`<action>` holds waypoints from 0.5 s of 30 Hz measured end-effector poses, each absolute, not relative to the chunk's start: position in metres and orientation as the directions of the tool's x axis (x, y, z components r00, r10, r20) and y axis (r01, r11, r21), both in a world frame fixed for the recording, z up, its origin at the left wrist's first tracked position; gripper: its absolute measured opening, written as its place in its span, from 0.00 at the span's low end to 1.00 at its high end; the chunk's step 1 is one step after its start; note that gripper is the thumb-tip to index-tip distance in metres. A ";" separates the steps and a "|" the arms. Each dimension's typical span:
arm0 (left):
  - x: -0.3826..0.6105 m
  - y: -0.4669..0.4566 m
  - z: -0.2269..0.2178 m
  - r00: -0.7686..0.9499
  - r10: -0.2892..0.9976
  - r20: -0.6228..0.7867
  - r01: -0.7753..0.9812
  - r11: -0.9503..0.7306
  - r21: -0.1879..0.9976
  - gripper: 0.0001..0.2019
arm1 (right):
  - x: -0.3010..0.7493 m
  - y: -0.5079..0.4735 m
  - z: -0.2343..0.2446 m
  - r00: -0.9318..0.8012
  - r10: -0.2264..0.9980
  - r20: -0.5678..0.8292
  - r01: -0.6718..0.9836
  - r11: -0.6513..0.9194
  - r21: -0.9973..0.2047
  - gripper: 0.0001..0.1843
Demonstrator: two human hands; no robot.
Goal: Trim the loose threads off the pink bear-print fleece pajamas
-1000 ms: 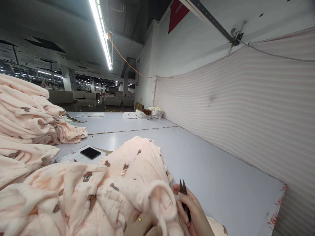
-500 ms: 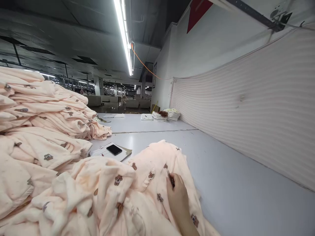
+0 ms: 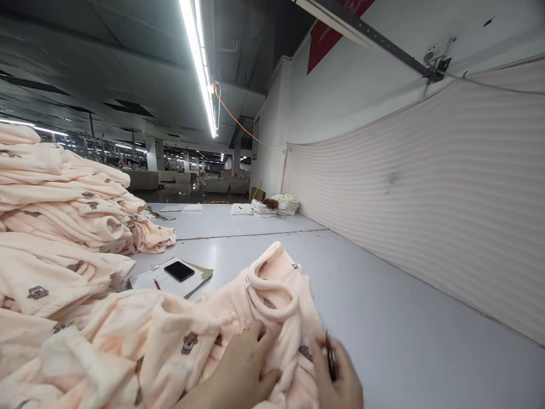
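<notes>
A pale peach fleece garment (image 3: 272, 309) with brown bear prints lies in front of me, its rolled band bunched into loops and a small white label (image 3: 247, 282) at the band's edge. My left hand (image 3: 242, 363), a ring on one finger, has its fingers and thumb closed on the folded fabric. To its right, my right hand (image 3: 340, 375) grips a pair of dark, slim thread snips (image 3: 330, 358), points upward, beside the garment's right edge. Motion blurs this hand, and its lower part leaves the picture.
A tall heap of similar peach garments (image 3: 63, 199) fills the left side. Behind the work lie a clipboard with papers (image 3: 145, 279) and a black phone (image 3: 179, 271). Folded white cloth stacks (image 3: 287, 205) stand at the table's (image 3: 395, 318) far end. A striped fabric sheet (image 3: 404, 170) lines the right wall.
My left hand has come into view onto the garment. The garment's band is now turned up into loops. My right hand has moved right and down with the snips, and the view has shifted right.
</notes>
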State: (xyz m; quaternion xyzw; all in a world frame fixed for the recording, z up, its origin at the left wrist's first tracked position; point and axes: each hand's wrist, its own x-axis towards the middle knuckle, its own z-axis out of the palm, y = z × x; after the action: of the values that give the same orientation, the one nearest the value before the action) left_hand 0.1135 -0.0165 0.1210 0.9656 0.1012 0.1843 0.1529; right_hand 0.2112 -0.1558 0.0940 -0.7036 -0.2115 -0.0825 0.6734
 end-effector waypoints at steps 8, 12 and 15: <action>0.107 -0.036 0.091 0.932 0.065 0.356 0.049 -0.997 0.053 0.13 | 0.247 -0.110 0.147 0.709 0.571 0.414 0.536 -0.055 -0.843 0.08; 0.109 -0.031 0.119 0.719 0.255 0.647 0.080 -0.955 0.287 0.07 | 0.242 -0.117 0.108 0.738 0.576 0.353 0.441 -0.015 -0.897 0.16; 0.128 -0.028 0.143 0.671 0.338 0.660 0.104 -0.924 0.367 0.13 | 0.241 -0.131 0.096 0.771 0.550 0.322 0.357 0.045 -0.933 0.17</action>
State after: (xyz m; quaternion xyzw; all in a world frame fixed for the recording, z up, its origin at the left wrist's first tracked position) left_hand 0.1280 -0.0278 0.1433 0.9014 0.1227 0.3868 0.1509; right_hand 0.2406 -0.1313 0.0963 -0.6868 -0.3300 0.0750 0.6433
